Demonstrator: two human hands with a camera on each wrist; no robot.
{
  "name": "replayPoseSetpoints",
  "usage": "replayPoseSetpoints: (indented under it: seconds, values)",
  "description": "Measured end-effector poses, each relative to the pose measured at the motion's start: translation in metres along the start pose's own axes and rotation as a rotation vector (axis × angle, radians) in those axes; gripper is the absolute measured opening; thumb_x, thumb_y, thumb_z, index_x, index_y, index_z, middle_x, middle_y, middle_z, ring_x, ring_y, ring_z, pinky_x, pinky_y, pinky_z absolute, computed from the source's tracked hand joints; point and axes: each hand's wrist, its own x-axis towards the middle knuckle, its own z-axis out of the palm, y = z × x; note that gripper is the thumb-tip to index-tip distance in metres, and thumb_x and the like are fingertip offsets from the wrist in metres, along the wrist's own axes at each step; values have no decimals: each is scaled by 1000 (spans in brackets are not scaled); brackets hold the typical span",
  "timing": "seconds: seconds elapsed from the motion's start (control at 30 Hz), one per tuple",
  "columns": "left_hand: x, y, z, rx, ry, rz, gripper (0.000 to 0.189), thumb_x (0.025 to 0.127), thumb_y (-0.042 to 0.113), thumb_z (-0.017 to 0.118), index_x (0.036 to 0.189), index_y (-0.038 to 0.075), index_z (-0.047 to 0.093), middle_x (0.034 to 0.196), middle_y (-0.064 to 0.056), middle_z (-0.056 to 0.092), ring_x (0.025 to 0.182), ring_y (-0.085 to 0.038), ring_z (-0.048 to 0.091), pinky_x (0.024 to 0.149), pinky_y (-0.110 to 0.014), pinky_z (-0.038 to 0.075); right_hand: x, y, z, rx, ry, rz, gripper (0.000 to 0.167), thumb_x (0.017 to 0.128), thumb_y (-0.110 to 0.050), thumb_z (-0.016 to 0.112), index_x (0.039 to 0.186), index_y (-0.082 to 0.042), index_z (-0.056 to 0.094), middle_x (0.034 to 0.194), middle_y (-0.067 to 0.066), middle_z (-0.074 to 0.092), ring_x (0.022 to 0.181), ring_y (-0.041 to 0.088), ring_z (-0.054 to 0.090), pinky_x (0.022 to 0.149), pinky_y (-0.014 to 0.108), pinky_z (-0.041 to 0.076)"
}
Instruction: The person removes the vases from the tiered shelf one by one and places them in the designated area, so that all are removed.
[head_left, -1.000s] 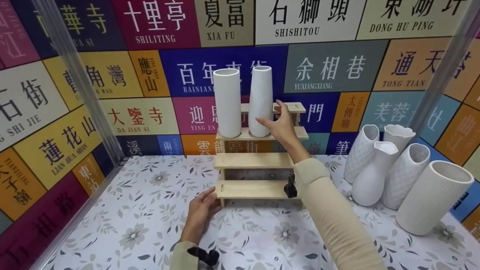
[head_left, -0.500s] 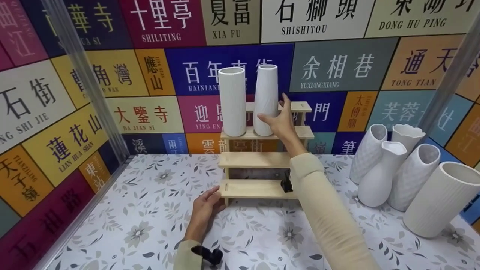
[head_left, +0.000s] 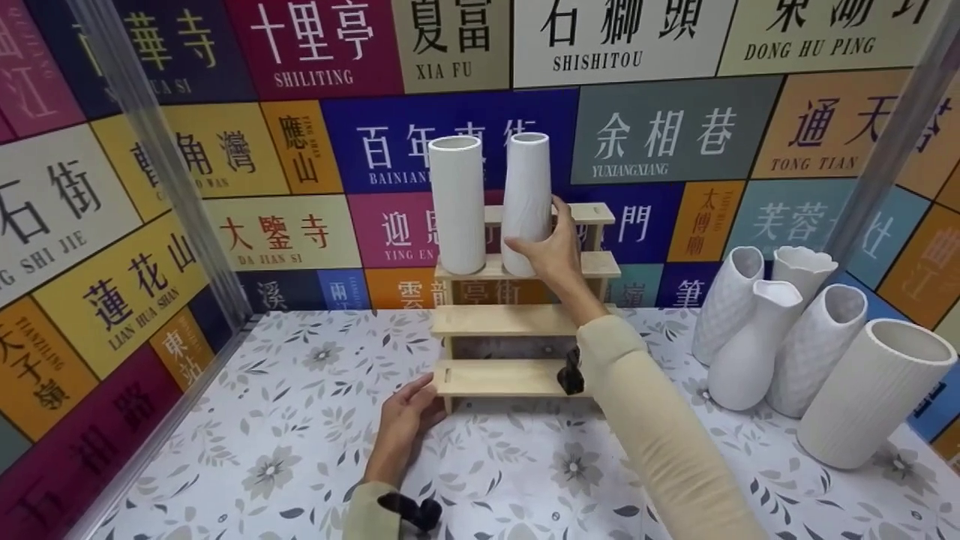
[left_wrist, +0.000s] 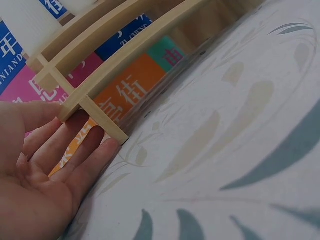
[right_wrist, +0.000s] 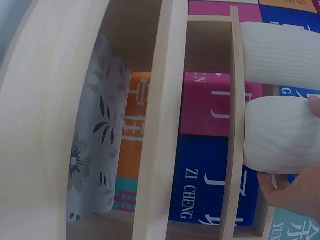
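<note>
A stepped wooden display stand (head_left: 510, 321) stands on the table. On its second tier from the top are two tall white vases, a straight ribbed one (head_left: 457, 206) at left and a tapered one (head_left: 526, 202) at right. My right hand (head_left: 556, 255) holds the tapered vase low on its side, thumb in front and fingers around the right. In the right wrist view, the base of the tapered vase (right_wrist: 277, 135) is right at the tier's edge. My left hand (head_left: 409, 420) grips the left end of the bottom tier, thumb on the tier's end and fingertips at the leg (left_wrist: 102, 120).
Several white vases stand in a group at the right, among them a bottle-shaped one (head_left: 742, 352) and a wide ribbed one (head_left: 870, 397). A patterned cloth (head_left: 300, 420) covers the table. Sign-printed panels (head_left: 450, 112) rise behind, with a clear post (head_left: 180, 165) at left.
The tapered vase has shifted slightly right, away from the ribbed one. My right fingers have come in closer around it. The left hand stays at the stand; the head view swayed a little.
</note>
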Motion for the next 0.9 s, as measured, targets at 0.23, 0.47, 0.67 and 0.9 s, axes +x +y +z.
replayPoseSetpoints:
  seconds: [0.23, 0.47, 0.67, 0.9]
  values:
    - [2, 0, 1, -2, 6, -4, 46, 102, 19, 57, 145, 3, 51, 141, -25, 58, 122, -31, 65, 95, -36, 59, -17, -3, -12, -26, -37, -32, 99, 79, -28, 86, 157, -24, 26, 150, 12, 44, 138, 29, 47, 114, 54, 44]
    - [1, -1, -1, -15, 4, 25, 47, 102, 18, 57, 144, 0, 50, 138, -28, 59, 116, -30, 67, 92, -35, 61, -41, -17, -29, 15, -51, -100, 100, 76, -27, 88, 156, -23, 29, 145, 14, 48, 132, 32, 52, 105, 56, 51]
    - [-2, -2, -2, 36, 18, 20, 46, 103, 20, 57, 144, 1, 51, 138, -26, 59, 118, -31, 66, 92, -36, 61, -64, -30, -53, 31, -71, -140, 101, 75, -30, 89, 156, -25, 29, 144, 13, 49, 124, 29, 56, 100, 54, 55]
    - [-1, -2, 0, 50, 13, 15, 46, 103, 21, 56, 144, 2, 51, 137, -26, 60, 117, -29, 67, 93, -36, 60, -90, -40, -84, 109, -44, -171, 100, 74, -25, 90, 155, -24, 32, 139, 12, 50, 123, 27, 56, 95, 51, 57]
